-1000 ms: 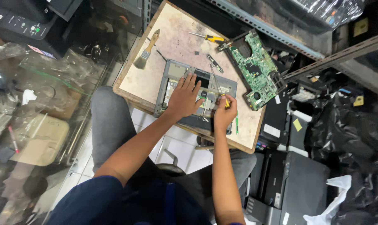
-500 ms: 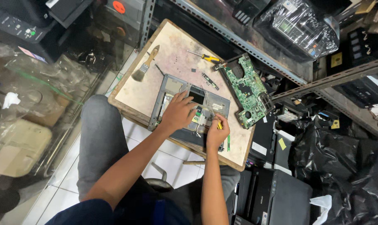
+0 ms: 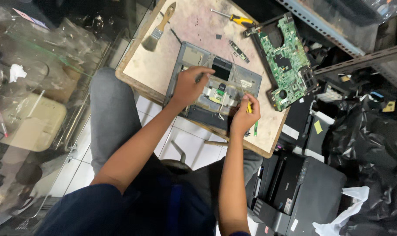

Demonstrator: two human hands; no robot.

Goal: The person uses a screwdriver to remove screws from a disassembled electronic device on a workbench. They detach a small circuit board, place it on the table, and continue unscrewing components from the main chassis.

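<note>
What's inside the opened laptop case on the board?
Inside the laptop case show flat ribbon cables, a dark rectangular cutout and metal plates. The left hand covers the middle-left; the right hand, holding a yellow tool, hides the near-right corner.

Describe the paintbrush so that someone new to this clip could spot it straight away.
Start at the wooden board on the person's lap, where an opened grey laptop base lies. The paintbrush lies at the board's far left corner, beyond the left hand, apart from everything. Its pale wooden handle and dark bristles set it apart from the yellow-handled screwdriver further right.
</note>
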